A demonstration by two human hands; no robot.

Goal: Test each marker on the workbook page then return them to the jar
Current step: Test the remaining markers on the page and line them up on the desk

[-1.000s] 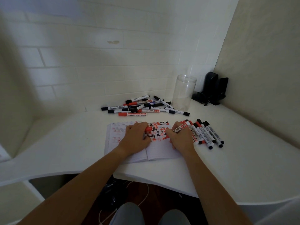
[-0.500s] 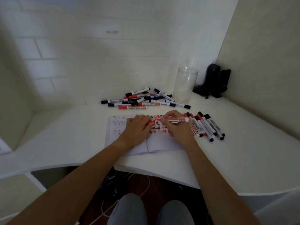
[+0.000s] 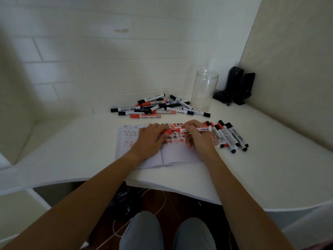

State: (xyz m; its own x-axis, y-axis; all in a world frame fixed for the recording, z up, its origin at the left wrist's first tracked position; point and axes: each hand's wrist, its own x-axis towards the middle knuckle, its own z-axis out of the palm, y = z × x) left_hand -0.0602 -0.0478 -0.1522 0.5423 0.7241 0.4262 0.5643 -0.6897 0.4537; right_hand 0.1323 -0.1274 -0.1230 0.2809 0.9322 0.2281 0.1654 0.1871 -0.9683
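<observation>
An open workbook (image 3: 177, 155) lies on the white desk (image 3: 252, 170), its upper right page covered with red and black marks. My right hand (image 3: 197, 137) grips a red marker (image 3: 197, 129) lying level above the page, tip pointing left. My left hand (image 3: 150, 139) pinches the marker's red cap (image 3: 166, 132) just left of the tip. A pile of markers (image 3: 160, 107) lies behind the workbook. A row of several markers (image 3: 228, 137) lies right of my right hand. The clear jar (image 3: 204, 90) stands behind, with nothing in it.
Black devices with a cord (image 3: 236, 87) stand in the back right corner beside the jar. Tiled walls close in the desk at the back and right. The desk's front edge curves just below the workbook; my knees show beneath it.
My right hand has lifted the red marker off the page and turned it level. The cap in my left hand and the marker's tip have come close together.
</observation>
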